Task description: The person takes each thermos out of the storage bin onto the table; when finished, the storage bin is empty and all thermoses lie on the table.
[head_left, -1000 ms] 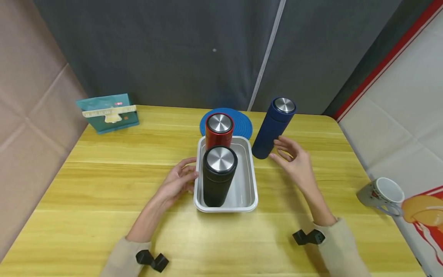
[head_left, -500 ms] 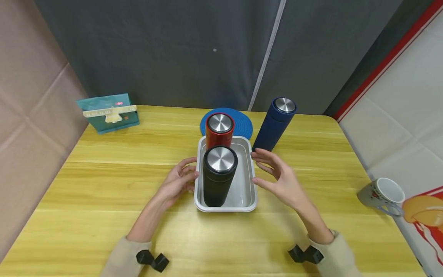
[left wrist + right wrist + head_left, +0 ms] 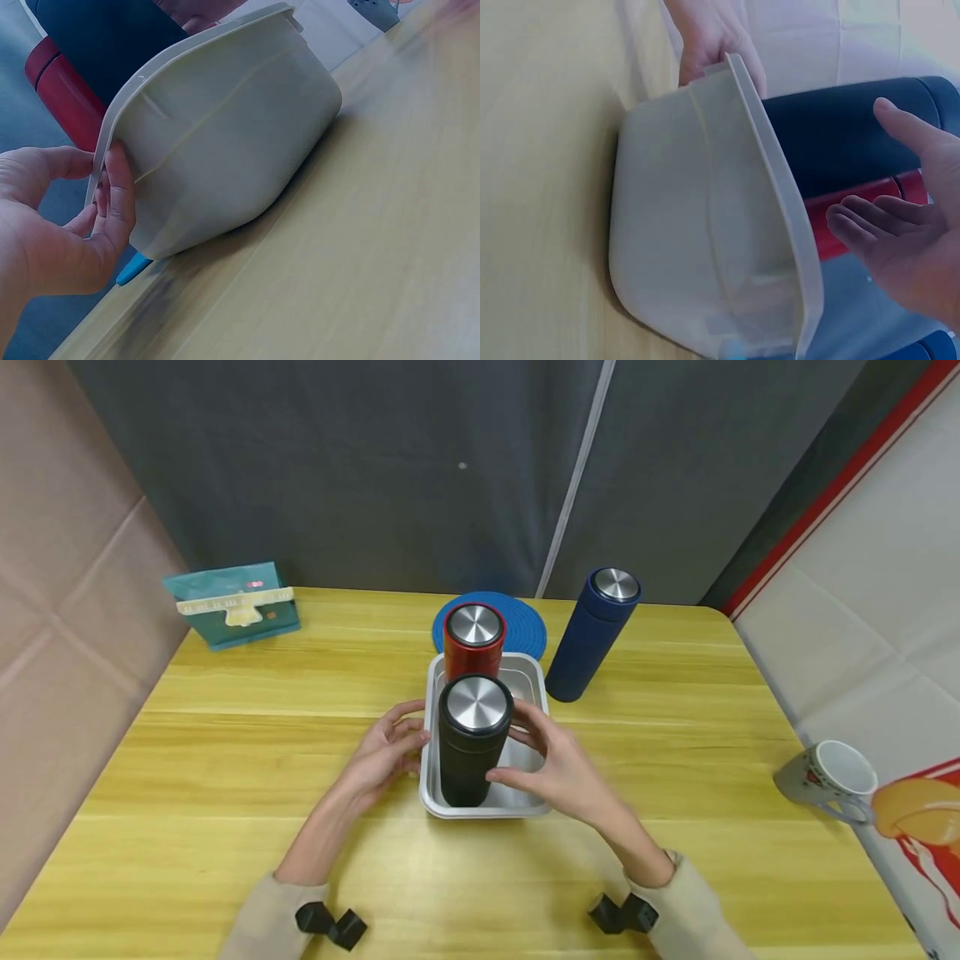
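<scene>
A white plastic bin (image 3: 487, 812) stands on the wooden table with two thermos flasks upright inside. The black thermos flask (image 3: 468, 764) is in its near part, and the red thermos flask (image 3: 472, 660) behind it. My left hand (image 3: 381, 758) pinches the bin's left rim between thumb and fingers, as the left wrist view shows (image 3: 67, 225). Over the bin's right side, my right hand (image 3: 558, 770) reaches in beside the black flask. Its thumb and fingers are spread around the flask's right side; the right wrist view shows them apart from its surface.
A dark blue thermos flask (image 3: 592, 639) stands just right of the bin. Behind the bin lies a round blue mat (image 3: 527, 622). A teal pouch (image 3: 236, 614) sits at the back left, a mug (image 3: 821, 781) at the right edge. A grey curtain (image 3: 337, 468) hangs behind the table.
My right hand has moved left and toward me, from beside the dark blue flask, over the bin's rim, to the black flask. My left hand stays at the rim.
</scene>
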`<state>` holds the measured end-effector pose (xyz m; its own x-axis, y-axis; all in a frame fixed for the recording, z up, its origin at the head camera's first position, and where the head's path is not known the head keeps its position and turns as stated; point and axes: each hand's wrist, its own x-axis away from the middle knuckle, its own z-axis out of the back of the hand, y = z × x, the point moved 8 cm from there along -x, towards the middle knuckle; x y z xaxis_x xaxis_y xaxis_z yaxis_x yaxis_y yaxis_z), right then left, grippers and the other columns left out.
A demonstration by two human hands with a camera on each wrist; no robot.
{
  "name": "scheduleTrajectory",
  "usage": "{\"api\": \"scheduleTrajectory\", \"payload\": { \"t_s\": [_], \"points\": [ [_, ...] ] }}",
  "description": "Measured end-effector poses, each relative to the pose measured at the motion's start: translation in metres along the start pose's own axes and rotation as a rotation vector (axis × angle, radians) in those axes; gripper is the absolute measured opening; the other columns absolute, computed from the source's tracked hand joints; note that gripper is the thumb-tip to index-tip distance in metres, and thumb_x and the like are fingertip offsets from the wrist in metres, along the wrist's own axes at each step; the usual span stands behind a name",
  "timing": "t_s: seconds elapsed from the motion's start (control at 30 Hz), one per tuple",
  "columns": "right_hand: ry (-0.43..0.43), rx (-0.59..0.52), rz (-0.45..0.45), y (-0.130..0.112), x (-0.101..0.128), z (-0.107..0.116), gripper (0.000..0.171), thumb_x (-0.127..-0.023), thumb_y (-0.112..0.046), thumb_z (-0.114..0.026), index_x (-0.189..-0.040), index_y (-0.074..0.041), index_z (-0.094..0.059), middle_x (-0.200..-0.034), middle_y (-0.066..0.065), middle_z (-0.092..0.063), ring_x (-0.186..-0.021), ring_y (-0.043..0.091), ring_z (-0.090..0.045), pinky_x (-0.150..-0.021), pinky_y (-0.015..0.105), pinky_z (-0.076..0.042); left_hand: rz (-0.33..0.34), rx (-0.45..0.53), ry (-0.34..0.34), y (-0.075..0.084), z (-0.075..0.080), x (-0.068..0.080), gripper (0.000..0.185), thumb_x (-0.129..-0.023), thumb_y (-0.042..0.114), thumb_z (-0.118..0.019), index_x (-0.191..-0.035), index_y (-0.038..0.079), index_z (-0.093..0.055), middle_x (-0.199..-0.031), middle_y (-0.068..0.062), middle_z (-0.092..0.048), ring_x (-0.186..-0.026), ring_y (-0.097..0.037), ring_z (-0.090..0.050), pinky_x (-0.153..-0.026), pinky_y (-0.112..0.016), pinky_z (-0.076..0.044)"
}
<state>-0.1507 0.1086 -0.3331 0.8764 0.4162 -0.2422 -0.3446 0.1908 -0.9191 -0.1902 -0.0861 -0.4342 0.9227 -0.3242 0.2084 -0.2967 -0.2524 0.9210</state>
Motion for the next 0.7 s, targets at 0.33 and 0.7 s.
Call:
{"api": "scheduleTrajectory", "payload": {
  "t_s": [0.33, 0.7],
  "points": [
    [0.006, 0.049, 0.007, 0.002, 0.0, -0.014, 0.073, -0.071, -0.007, -0.086, -0.134, -0.004, -0.048, -0.13, 0.008, -0.055, -0.117, 0.022, -0.056, -0.096, 0.03, -0.047, 0.002, -0.005, -0.011, -0.001, -0.001, -0.001, 0.053, -0.095, -0.001, -0.055, -0.144, 0.004, -0.033, -0.109, -0.008, -0.058, -0.08, -0.016, -0.06, -0.059, -0.026, -0.051],
    [0.027, 0.074, -0.001, 0.003, -0.002, -0.017, 0.069, -0.072, -0.009, -0.085, -0.132, -0.005, -0.051, -0.126, 0.008, -0.06, -0.113, 0.02, -0.059, -0.094, 0.031, -0.049, 0.009, -0.001, -0.002, -0.001, 0.001, -0.001, 0.053, -0.096, 0.0, -0.055, -0.143, 0.006, -0.034, -0.112, -0.01, -0.058, -0.079, -0.016, -0.06, -0.058, -0.026, -0.051]
  ]
}}
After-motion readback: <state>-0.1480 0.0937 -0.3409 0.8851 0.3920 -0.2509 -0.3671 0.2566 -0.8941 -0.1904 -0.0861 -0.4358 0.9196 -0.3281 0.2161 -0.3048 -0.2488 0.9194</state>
